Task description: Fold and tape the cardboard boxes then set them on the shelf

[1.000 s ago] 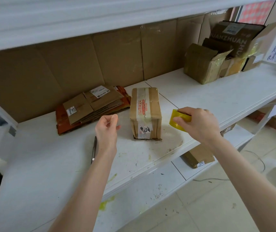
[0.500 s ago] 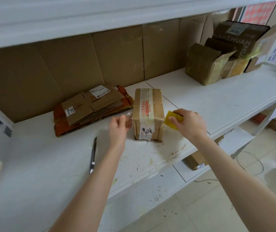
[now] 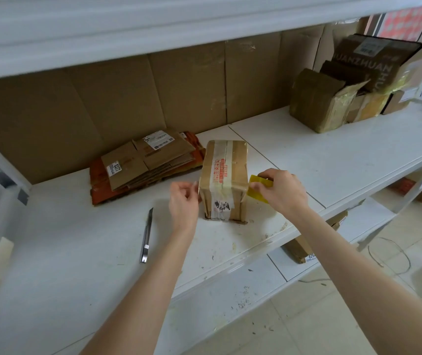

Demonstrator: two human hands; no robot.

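While box (image 3: 224, 180) stands on shelf (image 3: 332, 160), right grip (image 3: 281, 193) clamped on tape roll (image 3: 259, 186), left grip (image 3: 183, 199) pinching tape end (image 3: 196, 184).

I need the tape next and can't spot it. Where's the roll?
In the head view, the yellow tape roll is held in the right hand, just right of the taped box on the white shelf.

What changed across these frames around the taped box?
Both hands closed in on the box: the left hand moved right to its left edge, the right hand carried the yellow tape roll left to its right side. Box, flattened cardboard stack and knife stayed put.
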